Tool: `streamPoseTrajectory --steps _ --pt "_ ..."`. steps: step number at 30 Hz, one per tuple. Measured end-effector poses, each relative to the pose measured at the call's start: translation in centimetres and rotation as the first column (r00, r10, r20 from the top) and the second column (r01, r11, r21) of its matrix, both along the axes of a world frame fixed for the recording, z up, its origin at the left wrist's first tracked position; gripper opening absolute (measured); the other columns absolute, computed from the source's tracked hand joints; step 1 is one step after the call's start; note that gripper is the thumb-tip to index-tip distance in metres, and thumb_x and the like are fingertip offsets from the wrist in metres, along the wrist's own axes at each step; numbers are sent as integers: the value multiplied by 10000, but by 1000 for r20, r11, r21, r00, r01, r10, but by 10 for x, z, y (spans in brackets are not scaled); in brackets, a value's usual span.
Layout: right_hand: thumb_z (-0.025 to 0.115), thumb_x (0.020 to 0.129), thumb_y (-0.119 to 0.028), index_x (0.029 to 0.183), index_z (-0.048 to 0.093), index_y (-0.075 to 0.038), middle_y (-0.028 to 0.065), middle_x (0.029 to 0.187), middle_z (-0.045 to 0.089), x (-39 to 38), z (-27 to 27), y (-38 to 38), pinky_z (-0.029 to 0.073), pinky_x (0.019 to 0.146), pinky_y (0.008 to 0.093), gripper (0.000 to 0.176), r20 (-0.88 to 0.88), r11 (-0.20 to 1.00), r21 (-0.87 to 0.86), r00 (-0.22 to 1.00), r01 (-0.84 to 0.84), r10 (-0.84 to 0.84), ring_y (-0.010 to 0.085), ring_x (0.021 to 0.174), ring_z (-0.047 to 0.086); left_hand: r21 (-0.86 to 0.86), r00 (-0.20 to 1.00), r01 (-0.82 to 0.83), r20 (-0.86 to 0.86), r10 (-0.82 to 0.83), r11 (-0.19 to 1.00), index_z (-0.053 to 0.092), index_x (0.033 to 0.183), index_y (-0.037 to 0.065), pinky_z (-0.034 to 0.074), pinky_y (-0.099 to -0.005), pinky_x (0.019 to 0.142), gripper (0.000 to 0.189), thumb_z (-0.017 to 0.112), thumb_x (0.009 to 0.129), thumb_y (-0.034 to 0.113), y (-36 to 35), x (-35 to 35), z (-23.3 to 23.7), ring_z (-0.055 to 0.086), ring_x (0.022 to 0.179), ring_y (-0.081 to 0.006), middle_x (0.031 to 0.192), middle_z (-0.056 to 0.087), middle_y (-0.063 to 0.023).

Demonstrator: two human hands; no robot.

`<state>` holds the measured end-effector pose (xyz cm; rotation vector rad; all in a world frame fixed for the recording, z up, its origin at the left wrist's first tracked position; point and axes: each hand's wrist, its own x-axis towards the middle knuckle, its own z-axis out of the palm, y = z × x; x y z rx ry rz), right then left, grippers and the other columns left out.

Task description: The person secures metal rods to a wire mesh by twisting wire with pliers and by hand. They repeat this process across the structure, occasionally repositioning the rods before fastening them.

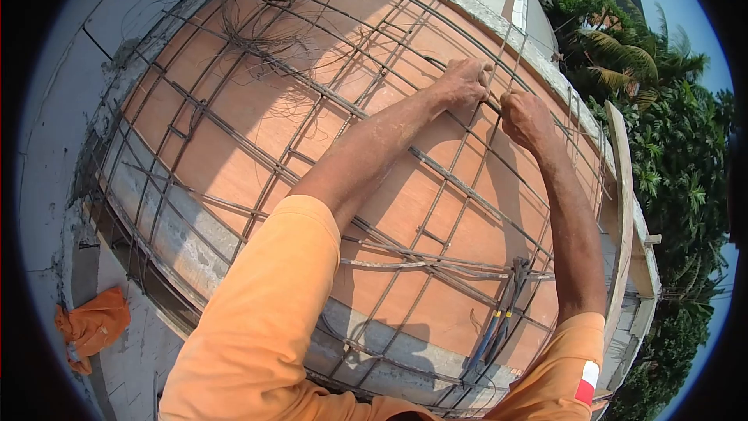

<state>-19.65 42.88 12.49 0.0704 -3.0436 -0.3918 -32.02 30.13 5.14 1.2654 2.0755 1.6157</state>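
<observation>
A grid of steel rebar (257,148) lies over orange-brown plywood formwork (234,101). Both my arms, in orange sleeves, reach out to its far side. My left hand (461,82) is closed around a rebar crossing near the far edge. My right hand (527,118) sits right beside it, fingers pinched on thin tie wire at the same crossing. A loose tangle of thin tie wire (261,31) lies on the mesh at the upper left. Pliers with blue and yellow handles (499,320) rest on the bars below my right arm.
A concrete wall (54,132) runs along the left. An orange cloth (92,326) lies on the concrete at lower left. A wooden plank (623,210) edges the formwork on the right, with palm trees (647,70) far below beyond it.
</observation>
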Motion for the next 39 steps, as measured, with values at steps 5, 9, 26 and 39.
streamPoseTrajectory --steps 5,9,26,39 --pt "602 763 -18 780 638 49 204 744 636 -6 -1 -20 505 660 463 78 141 997 -69 989 -26 36 363 687 632 -58 1000 -7 13 8 998 531 1270 -151 555 -319 801 685 789 679 80 0 0 6 728 852 -236 860 740 -182" --pt "507 897 -86 850 584 37 250 783 595 -35 2 2 437 669 520 153 24 947 -249 976 -202 214 448 759 581 51 955 -176 -232 183 983 726 926 32 543 -402 749 310 745 642 153 42 -21 -39 707 842 -351 854 711 -201" --pt "527 996 -175 1331 553 -124 118 1252 601 45 36 -20 460 974 447 340 -267 920 299 903 -255 337 324 1140 556 19 993 -88 -83 89 996 645 1211 -7 521 -331 889 533 769 706 111 13 -11 -19 703 971 -221 957 744 -122" --pt "678 890 -155 1086 578 26 195 998 585 337 16 -115 507 694 439 285 98 793 -339 858 506 -505 343 841 622 70 998 42 42 -45 997 595 1254 -39 520 -342 898 547 756 744 74 5 -6 -9 700 961 -226 939 742 -120"
